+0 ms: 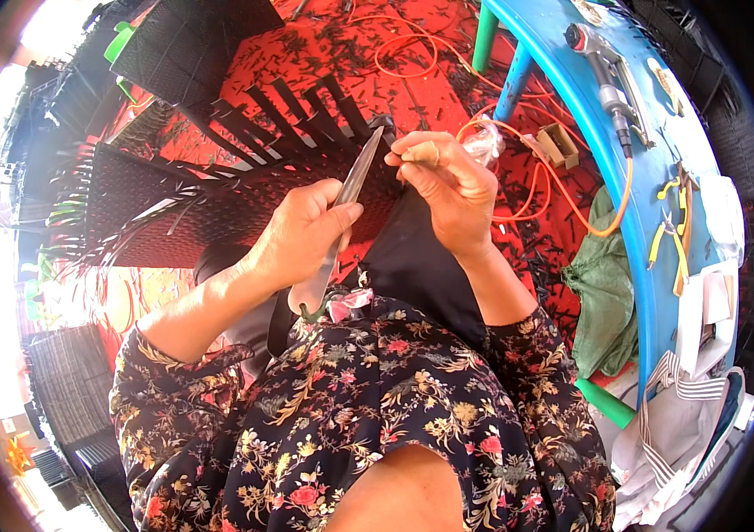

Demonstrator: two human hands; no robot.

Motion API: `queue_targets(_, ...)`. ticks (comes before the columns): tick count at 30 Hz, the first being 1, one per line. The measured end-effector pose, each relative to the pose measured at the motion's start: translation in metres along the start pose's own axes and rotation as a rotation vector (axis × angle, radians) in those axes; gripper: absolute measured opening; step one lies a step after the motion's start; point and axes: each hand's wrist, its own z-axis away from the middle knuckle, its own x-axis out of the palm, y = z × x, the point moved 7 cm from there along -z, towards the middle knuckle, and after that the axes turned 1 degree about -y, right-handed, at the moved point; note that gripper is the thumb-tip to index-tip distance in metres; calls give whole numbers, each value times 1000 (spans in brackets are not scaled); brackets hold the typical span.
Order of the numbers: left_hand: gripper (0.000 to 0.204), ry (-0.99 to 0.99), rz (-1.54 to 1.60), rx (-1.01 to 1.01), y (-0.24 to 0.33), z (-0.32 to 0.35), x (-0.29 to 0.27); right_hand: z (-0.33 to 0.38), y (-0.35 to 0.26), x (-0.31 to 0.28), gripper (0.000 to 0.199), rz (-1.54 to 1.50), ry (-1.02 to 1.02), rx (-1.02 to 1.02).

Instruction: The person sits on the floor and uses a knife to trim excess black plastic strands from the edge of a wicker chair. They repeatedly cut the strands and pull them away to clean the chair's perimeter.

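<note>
My left hand point(304, 229) is closed around a long, flat, pointed metal blade point(358, 177), thumb laid along it. Its tip points up and away from me, while its broad rounded end point(310, 294) reaches down near my lap. To the right of the tip, my right hand point(452, 186) is raised with thumb and fingers pinched together; whatever they hold, if anything, is too small to make out. A tan wrap point(421, 153) covers one of its fingers. Beyond my hands stands a black woven piece point(151, 208), with loose flat strips point(284, 115) sticking up from its edge.
On the right a blue table point(603, 115) carries an air tool point(612, 89) with an orange hose point(608, 229) and yellow-handled pliers point(674, 235). A green sack point(603, 293) hangs beside it. Black scraps litter the red floor point(333, 53). A small cardboard box point(559, 146) lies there.
</note>
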Motion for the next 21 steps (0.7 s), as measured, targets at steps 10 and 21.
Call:
queue_targets(10, 21, 2, -55, 28, -6, 20, -1, -3, 15, -5, 11, -58, -70, 131)
queue_targets(21, 15, 183, -368, 906, 105, -13, -3, 5, 32, -1, 9, -280, 192, 645)
